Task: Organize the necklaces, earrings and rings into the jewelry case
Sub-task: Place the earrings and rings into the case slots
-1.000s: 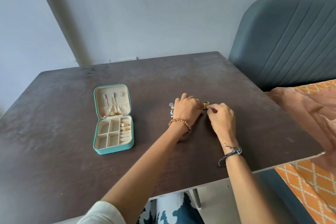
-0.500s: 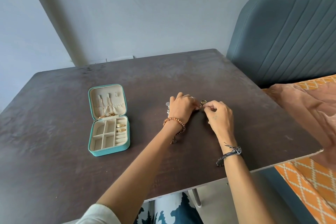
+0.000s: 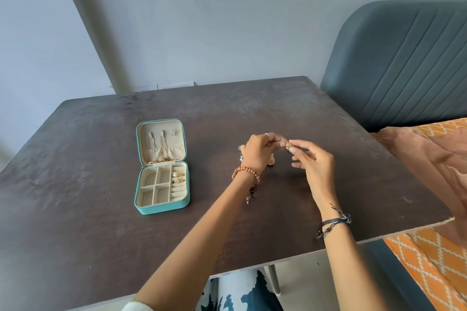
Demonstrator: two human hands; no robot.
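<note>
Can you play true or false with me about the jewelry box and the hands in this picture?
1. The teal jewelry case lies open on the table. True.
2. The right hand pinches a small gold piece. True.
3. The ring rolls in the case are bare. False: two gold rings sit in them.
4. The left hand rests inside the case. False: it is right of the case, fingertips at the gold piece.
5. Gold chains hang in the lid. True.

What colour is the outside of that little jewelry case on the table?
Teal, with a cream lining, on the case; the head view shows it.
</note>
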